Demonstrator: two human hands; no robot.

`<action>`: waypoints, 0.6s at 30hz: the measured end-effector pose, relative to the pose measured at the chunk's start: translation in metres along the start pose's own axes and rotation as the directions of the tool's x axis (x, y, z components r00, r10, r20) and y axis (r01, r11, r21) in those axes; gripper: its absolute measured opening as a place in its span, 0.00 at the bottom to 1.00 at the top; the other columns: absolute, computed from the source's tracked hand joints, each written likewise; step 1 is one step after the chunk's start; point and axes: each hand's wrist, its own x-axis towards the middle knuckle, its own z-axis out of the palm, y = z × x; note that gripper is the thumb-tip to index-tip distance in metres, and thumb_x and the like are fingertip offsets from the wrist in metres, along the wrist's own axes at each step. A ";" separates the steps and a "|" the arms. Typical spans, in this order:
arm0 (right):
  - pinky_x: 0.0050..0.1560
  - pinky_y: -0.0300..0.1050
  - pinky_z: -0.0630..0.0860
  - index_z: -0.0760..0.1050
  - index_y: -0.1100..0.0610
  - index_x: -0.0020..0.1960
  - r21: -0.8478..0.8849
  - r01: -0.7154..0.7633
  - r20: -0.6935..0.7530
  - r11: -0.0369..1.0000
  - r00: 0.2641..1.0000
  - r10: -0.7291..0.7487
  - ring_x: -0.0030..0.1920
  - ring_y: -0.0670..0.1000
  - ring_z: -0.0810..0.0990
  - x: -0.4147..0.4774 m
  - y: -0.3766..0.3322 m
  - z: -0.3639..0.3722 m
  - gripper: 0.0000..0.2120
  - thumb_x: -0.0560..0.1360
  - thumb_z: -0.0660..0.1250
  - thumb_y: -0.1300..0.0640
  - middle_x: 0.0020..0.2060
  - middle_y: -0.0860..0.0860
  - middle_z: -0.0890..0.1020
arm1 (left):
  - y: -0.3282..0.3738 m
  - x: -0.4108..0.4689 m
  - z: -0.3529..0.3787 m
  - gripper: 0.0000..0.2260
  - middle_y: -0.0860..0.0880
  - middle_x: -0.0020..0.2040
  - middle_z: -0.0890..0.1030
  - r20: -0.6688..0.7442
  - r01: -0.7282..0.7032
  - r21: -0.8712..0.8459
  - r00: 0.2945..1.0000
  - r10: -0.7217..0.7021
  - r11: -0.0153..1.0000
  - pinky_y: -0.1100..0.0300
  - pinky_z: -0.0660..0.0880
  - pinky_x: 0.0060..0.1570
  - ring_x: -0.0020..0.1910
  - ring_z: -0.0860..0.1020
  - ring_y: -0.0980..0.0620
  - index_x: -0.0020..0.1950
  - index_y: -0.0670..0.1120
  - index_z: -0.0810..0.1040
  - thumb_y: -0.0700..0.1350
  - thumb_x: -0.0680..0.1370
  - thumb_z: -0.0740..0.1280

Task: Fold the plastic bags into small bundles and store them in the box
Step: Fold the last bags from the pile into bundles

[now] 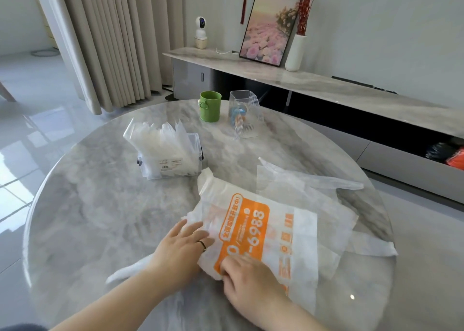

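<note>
Left hand (183,245) lies flat, fingers straight, on the left edge of the bag (266,230). Just beside it, right hand (247,278): fingers bent onto the near corner; pinching or pressing, cannot tell. Beyond left hand, apart: box (175,166) holding folded bags, on table (100,217).

Round grey marble table (100,205); green cylindrical mug (210,106) beside clear ribbed plastic holder (247,119); white security camera (200,32), framed flower picture (270,28), white vase (296,52) on sideboard.
</note>
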 end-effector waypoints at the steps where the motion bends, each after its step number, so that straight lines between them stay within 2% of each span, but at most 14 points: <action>1: 0.40 0.28 0.67 0.66 0.46 0.39 0.021 -0.032 0.084 0.999 0.996 0.030 0.33 0.38 0.77 -0.002 -0.001 -0.004 0.07 0.62 0.53 0.48 0.30 0.38 0.78 | -0.004 -0.001 0.000 0.21 0.62 0.34 0.81 0.019 0.003 0.006 1.000 -0.003 1.000 0.64 0.65 0.48 0.40 0.81 0.60 0.29 0.56 0.82 0.51 0.38 0.79; 2: 0.50 0.29 0.70 0.68 0.48 0.47 0.031 -0.060 0.184 0.998 0.981 0.054 0.44 0.40 0.79 -0.003 0.000 -0.007 0.13 0.64 0.54 0.46 0.41 0.40 0.81 | -0.008 -0.001 0.001 0.19 0.64 0.31 0.80 0.022 -0.003 0.016 1.000 0.003 1.000 0.66 0.65 0.45 0.34 0.80 0.63 0.24 0.56 0.79 0.50 0.36 0.78; 3: 0.64 0.36 0.66 0.68 0.51 0.58 0.024 -0.036 0.249 0.999 0.968 0.029 0.59 0.45 0.75 -0.004 0.004 -0.008 0.21 0.68 0.55 0.44 0.56 0.45 0.78 | -0.011 -0.002 0.001 0.19 0.65 0.29 0.79 0.019 -0.010 0.018 1.000 0.009 1.000 0.66 0.66 0.43 0.29 0.78 0.65 0.22 0.56 0.78 0.49 0.35 0.77; 4: 0.72 0.41 0.54 0.62 0.53 0.68 0.011 -0.013 0.298 1.000 0.954 0.009 0.69 0.47 0.65 -0.007 0.010 -0.010 0.28 0.71 0.58 0.44 0.68 0.48 0.69 | -0.013 -0.003 0.000 0.19 0.65 0.28 0.78 0.003 -0.009 0.021 1.000 0.009 1.000 0.66 0.66 0.43 0.27 0.77 0.66 0.21 0.56 0.77 0.49 0.34 0.77; 5: 0.74 0.43 0.45 0.57 0.52 0.72 0.015 -0.031 0.341 0.999 0.940 0.024 0.73 0.47 0.56 -0.010 0.014 -0.016 0.31 0.72 0.61 0.45 0.73 0.48 0.60 | -0.014 -0.005 -0.001 0.18 0.65 0.27 0.77 -0.010 -0.005 0.012 1.000 0.005 1.000 0.67 0.67 0.43 0.25 0.76 0.67 0.20 0.56 0.76 0.50 0.34 0.77; 6: 0.73 0.41 0.41 0.54 0.51 0.74 -0.006 -0.055 0.344 0.998 0.938 0.054 0.74 0.46 0.53 -0.013 0.018 -0.022 0.32 0.74 0.62 0.48 0.74 0.46 0.56 | -0.017 -0.006 0.001 0.18 0.65 0.26 0.77 -0.025 0.009 -0.002 1.000 -0.009 1.000 0.68 0.67 0.43 0.24 0.75 0.67 0.19 0.55 0.75 0.51 0.34 0.77; 7: 0.72 0.38 0.41 0.54 0.51 0.74 -0.024 -0.087 0.332 0.996 0.939 0.090 0.74 0.46 0.53 -0.015 0.023 -0.027 0.31 0.74 0.62 0.52 0.74 0.45 0.56 | -0.016 -0.006 -0.003 0.18 0.65 0.25 0.76 -0.018 0.025 -0.009 1.000 -0.025 1.000 0.69 0.67 0.43 0.24 0.74 0.68 0.19 0.55 0.74 0.52 0.35 0.77; 9: 0.71 0.36 0.51 0.62 0.50 0.70 -0.037 -0.150 0.286 0.988 0.946 0.154 0.72 0.46 0.60 -0.023 0.036 -0.031 0.25 0.74 0.60 0.57 0.71 0.45 0.63 | -0.012 -0.012 -0.014 0.15 0.66 0.28 0.77 0.054 0.070 -0.028 0.996 -0.069 0.997 0.75 0.68 0.40 0.28 0.75 0.70 0.23 0.56 0.77 0.58 0.43 0.77; 10: 0.67 0.36 0.58 0.67 0.50 0.67 -0.026 -0.191 0.268 0.981 0.944 0.191 0.69 0.47 0.64 -0.028 0.042 -0.033 0.21 0.74 0.59 0.59 0.68 0.44 0.68 | -0.011 -0.015 -0.019 0.12 0.66 0.36 0.80 0.065 0.105 -0.074 0.993 -0.100 0.992 0.76 0.68 0.43 0.37 0.78 0.69 0.32 0.57 0.80 0.58 0.53 0.76; 11: 0.63 0.37 0.63 0.71 0.50 0.62 0.000 -0.246 0.250 0.969 0.939 0.238 0.66 0.46 0.67 -0.032 0.047 -0.034 0.18 0.73 0.58 0.60 0.64 0.43 0.72 | -0.014 -0.015 -0.019 0.10 0.64 0.47 0.81 0.043 0.117 -0.085 0.993 -0.113 0.989 0.75 0.68 0.50 0.49 0.78 0.65 0.45 0.57 0.81 0.57 0.65 0.72; 12: 0.60 0.37 0.67 0.73 0.50 0.57 0.037 -0.307 0.243 0.951 0.926 0.290 0.63 0.46 0.70 -0.037 0.053 -0.035 0.16 0.73 0.58 0.61 0.60 0.42 0.75 | -0.018 -0.017 -0.017 0.12 0.61 0.57 0.78 0.080 0.127 -0.084 0.989 -0.121 0.988 0.71 0.66 0.56 0.58 0.74 0.60 0.56 0.56 0.78 0.55 0.73 0.66; 13: 0.57 0.37 0.70 0.75 0.49 0.52 0.075 -0.364 0.257 0.928 0.907 0.335 0.60 0.46 0.72 -0.041 0.057 -0.036 0.13 0.72 0.58 0.62 0.56 0.42 0.76 | -0.020 -0.020 -0.018 0.14 0.59 0.61 0.75 0.180 0.181 -0.113 0.971 -0.159 0.977 0.69 0.64 0.59 0.62 0.71 0.57 0.61 0.56 0.74 0.54 0.76 0.62; 15: 0.54 0.36 0.71 0.75 0.47 0.48 0.154 -0.447 0.291 0.881 0.873 0.392 0.55 0.45 0.74 -0.049 0.062 -0.041 0.14 0.72 0.58 0.63 0.49 0.42 0.77 | -0.026 -0.028 -0.023 0.15 0.57 0.60 0.74 0.310 0.251 -0.138 0.930 -0.198 0.958 0.68 0.66 0.55 0.61 0.70 0.57 0.63 0.56 0.73 0.54 0.77 0.62; 18: 0.48 0.30 0.70 0.76 0.42 0.44 0.278 -0.527 0.372 0.803 0.830 0.416 0.51 0.43 0.75 -0.059 0.068 -0.047 0.17 0.72 0.59 0.65 0.44 0.39 0.77 | -0.035 -0.039 -0.029 0.13 0.54 0.54 0.75 0.492 0.360 -0.195 0.841 -0.226 0.912 0.68 0.68 0.45 0.49 0.71 0.56 0.58 0.53 0.76 0.53 0.75 0.65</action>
